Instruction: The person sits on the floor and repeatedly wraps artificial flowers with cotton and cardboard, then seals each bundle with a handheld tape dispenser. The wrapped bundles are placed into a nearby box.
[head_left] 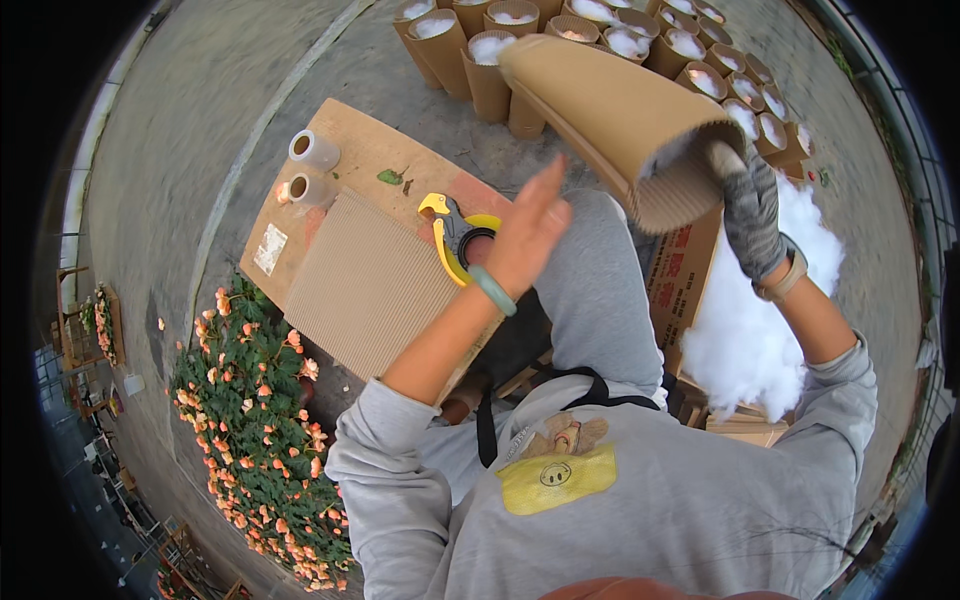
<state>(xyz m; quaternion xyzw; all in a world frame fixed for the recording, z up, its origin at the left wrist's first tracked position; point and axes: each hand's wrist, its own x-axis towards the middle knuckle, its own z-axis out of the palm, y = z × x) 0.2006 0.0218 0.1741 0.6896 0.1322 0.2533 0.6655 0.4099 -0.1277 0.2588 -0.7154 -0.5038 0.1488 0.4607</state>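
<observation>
1. Above the lap, we see the cardboard tube, tilted, its open end gripped by the gloved right hand.
2. Left of the tube, the bare left hand hangs open, holding nothing.
3. Right of the tube lies white stuffing; left of it, a tape dispenser.

A flower-packing yard outdoors: concrete floor, peach roses left of the bench, stuffed cardboard tubes beyond it.
</observation>
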